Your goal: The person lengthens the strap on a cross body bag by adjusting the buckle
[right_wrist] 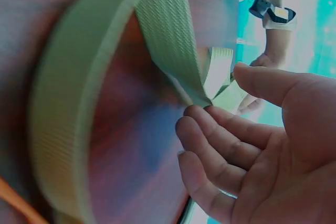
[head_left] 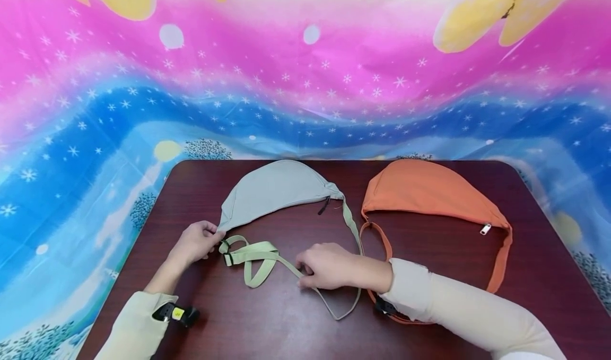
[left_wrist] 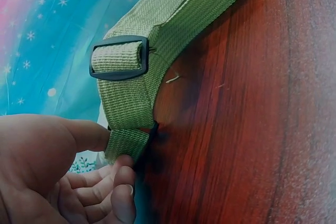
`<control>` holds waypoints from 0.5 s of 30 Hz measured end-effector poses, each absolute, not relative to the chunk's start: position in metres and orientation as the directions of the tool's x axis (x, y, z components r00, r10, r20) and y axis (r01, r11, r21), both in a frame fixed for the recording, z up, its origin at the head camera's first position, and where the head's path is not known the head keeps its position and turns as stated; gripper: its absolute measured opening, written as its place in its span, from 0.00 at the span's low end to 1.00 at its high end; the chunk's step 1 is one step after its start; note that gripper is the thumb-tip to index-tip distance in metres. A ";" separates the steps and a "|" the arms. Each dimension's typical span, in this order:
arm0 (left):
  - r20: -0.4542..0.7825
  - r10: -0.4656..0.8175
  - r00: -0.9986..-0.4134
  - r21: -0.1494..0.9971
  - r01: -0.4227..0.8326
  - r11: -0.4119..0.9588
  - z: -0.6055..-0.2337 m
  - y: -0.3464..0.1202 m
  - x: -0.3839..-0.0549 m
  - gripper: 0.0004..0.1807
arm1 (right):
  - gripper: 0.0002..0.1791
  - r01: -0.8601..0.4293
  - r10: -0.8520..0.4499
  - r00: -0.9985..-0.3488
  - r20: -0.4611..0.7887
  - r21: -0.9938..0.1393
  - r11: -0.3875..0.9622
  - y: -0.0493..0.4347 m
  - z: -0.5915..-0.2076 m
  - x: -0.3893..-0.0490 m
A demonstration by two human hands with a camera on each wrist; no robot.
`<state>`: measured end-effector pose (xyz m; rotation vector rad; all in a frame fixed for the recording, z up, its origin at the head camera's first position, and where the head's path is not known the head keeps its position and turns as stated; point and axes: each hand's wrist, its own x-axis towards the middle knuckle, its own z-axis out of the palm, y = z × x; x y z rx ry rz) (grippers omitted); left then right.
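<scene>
Left wrist: left hand (left_wrist: pixel 37 153) pinches strap (left_wrist: pixel 127 103); buckle (left_wrist: pixel 119 75) near.

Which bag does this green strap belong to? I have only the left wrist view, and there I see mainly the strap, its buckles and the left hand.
Observer: The head view shows the green strap joined to the grey bag.
Operator: Thank you. What lies to the right of it, please?
Observer: An orange bag.
Operator: And what do you see farther along the green strap?
Observer: The right hand is there; the right wrist view shows its thumb apart from its fingertips.
</scene>
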<state>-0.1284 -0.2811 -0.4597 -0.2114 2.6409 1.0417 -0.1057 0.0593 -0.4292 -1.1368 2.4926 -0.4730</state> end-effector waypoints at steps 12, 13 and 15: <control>-0.342 -0.024 -0.939 0.641 -0.252 0.725 -0.457 -0.281 -0.131 0.17 | 0.09 -0.658 -0.724 -0.650 -0.231 -0.306 0.688 0.004 -0.426 -0.129; -0.343 -0.025 -0.939 0.642 -0.254 0.723 -0.457 -0.281 -0.130 0.17 | 0.09 -0.657 -0.719 -0.658 -0.225 -0.295 0.693 0.000 -0.428 -0.128; -0.342 -0.025 -0.939 0.646 -0.255 0.720 -0.458 -0.281 -0.130 0.17 | 0.12 -0.656 -0.709 -0.672 -0.211 -0.275 0.703 -0.006 -0.432 -0.127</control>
